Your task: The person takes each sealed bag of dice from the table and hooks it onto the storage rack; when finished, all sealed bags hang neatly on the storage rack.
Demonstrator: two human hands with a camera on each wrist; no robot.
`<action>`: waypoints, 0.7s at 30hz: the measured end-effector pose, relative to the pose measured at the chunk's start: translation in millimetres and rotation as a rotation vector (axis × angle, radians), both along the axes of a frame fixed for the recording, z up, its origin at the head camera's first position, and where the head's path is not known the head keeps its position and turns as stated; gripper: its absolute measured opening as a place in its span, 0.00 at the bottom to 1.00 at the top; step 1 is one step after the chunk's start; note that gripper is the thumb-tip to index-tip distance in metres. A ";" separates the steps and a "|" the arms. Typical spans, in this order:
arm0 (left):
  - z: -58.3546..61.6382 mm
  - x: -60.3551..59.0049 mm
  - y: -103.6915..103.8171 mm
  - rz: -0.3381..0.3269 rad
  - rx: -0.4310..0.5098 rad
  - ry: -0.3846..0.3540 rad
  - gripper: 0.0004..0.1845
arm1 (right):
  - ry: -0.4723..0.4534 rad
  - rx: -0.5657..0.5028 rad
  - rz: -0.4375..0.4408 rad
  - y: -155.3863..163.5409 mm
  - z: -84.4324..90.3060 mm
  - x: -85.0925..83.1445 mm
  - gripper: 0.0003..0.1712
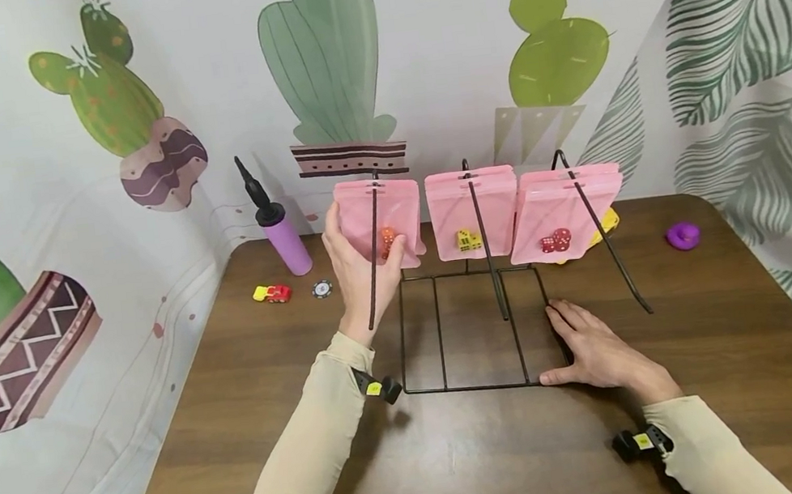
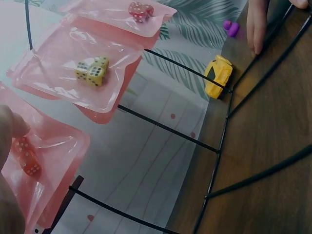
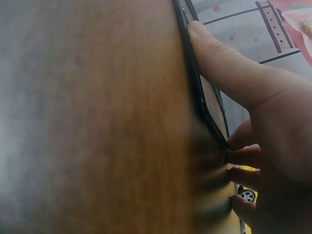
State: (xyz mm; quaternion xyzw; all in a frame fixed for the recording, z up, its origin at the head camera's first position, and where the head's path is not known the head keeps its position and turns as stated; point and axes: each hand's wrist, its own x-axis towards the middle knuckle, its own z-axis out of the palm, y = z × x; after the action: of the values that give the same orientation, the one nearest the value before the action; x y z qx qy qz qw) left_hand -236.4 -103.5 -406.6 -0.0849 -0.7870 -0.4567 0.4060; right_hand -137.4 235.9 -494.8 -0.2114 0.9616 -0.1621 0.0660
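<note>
My left hand (image 1: 364, 275) grips a pink zip bag (image 1: 353, 217) at its left edge, thumb in front beside the orange dice (image 2: 27, 157) that show through it. This bag hangs on the left prong of a black wire rack (image 1: 439, 332). On the middle prong hangs a pink bag (image 2: 53, 63) with yellow dice (image 1: 468, 239), and on the right one a pink bag (image 1: 534, 203) with red dice (image 1: 557, 240). With fingers spread, my right hand (image 1: 594, 348) rests at the front right corner of the rack's base, thumb on the wire (image 3: 197, 87).
A purple hand pump (image 1: 288, 247) stands at the back left, near a red and yellow toy car (image 1: 272, 294) and a poker chip (image 1: 322, 289). Behind the right bag is a yellow toy car (image 2: 219, 76). A purple toy (image 1: 683, 235) lies at the back right.
</note>
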 end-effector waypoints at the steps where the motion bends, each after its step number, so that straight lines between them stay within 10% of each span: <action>1: -0.9 1.1 0.0 -0.001 -0.001 -0.004 0.52 | 0.002 -0.001 0.001 -0.1 -1.0 0.9 0.67; 21: -4.4 4.4 -2.2 0.012 -0.020 -0.001 0.54 | 0.011 -0.005 0.008 -3.2 -2.1 0.5 0.67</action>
State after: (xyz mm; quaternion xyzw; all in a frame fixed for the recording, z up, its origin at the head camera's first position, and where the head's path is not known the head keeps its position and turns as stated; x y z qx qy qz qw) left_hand -232.0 -105.7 -411.1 -0.0839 -0.7922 -0.4465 0.4074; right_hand -136.9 232.7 -497.0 -0.2163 0.9607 -0.1630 0.0611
